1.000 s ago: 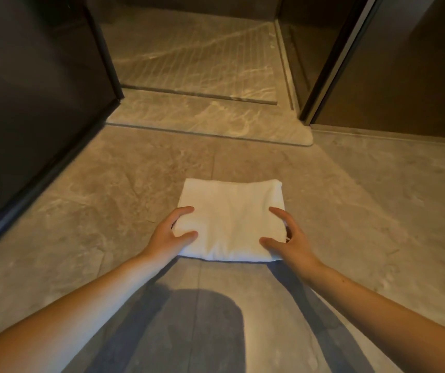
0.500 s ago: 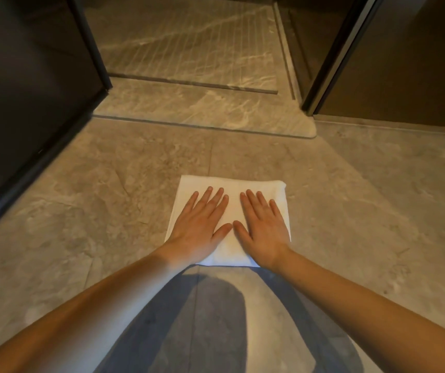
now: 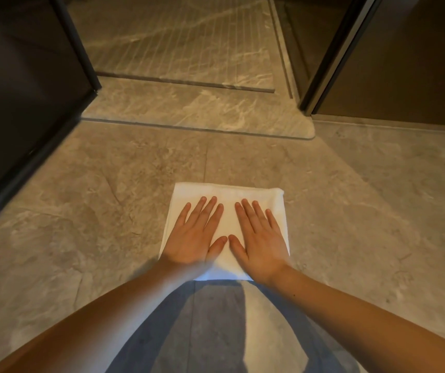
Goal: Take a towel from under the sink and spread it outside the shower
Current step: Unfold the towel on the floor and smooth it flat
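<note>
Towel lies folded on the floor before the shower sill. Left hand and right hand press flat, fingers straight (gripping nothing), probably steadying it for unfolding.

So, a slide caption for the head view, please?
The left hand and right hand press flat on a folded towel outside the shower.

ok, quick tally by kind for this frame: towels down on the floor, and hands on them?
White towel: 1, folded, lying flat on the floor
Hands: 2, left hand and right hand, both pressed flat on the towel with fingers straight
Total: 3
</note>
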`<action>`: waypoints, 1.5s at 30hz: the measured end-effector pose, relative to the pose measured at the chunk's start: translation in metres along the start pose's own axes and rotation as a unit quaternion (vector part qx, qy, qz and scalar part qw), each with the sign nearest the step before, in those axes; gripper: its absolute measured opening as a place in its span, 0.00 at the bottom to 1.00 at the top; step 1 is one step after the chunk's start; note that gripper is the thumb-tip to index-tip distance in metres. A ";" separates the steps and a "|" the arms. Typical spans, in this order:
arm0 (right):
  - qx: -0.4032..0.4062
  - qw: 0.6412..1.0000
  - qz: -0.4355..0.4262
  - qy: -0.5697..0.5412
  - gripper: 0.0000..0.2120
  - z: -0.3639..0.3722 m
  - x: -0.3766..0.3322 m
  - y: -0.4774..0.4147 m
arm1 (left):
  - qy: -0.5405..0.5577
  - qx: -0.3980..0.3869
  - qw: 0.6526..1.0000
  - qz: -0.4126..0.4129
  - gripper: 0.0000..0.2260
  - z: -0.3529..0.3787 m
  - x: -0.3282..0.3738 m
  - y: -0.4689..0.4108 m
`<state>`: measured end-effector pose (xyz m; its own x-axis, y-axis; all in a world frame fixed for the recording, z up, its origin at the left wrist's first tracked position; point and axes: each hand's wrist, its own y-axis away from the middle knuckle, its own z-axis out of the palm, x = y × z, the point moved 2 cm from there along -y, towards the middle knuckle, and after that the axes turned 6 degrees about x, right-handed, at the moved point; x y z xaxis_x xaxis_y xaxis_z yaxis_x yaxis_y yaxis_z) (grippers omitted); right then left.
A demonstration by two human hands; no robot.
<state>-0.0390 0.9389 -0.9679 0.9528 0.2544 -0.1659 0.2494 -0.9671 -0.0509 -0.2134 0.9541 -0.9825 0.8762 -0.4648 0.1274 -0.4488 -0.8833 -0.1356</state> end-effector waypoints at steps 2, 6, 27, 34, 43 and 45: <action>0.000 1.000 -0.003 -0.002 0.34 0.000 0.000 0.000 | -0.002 -0.001 1.000 -0.002 0.30 -0.001 0.000 0.000; -0.008 1.000 -0.004 0.002 0.34 -0.002 -0.001 -0.001 | -0.008 -0.016 1.000 -0.004 0.31 -0.006 0.002 0.001; -0.115 0.993 0.001 0.041 0.37 -0.056 0.042 -0.073 | 0.075 -0.113 0.987 -0.080 0.32 -0.047 -0.050 -0.074; -0.030 0.999 0.009 0.027 0.32 -0.051 0.037 -0.069 | 0.055 -0.057 0.992 -0.094 0.24 -0.047 -0.047 -0.069; -0.036 0.999 0.029 0.018 0.34 -0.050 0.039 -0.073 | 0.067 -0.128 0.985 -0.097 0.34 -0.051 -0.056 -0.082; -0.036 0.999 0.037 0.002 0.35 -0.050 0.041 -0.073 | 0.083 -0.134 0.983 -0.095 0.33 -0.050 -0.058 -0.083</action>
<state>-0.0100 1.0193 -0.9220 0.9700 0.1816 -0.1616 0.1892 -0.9814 0.0332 -0.2360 1.0512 -0.9298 0.9182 -0.2734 0.2866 -0.3291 -0.9293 0.1678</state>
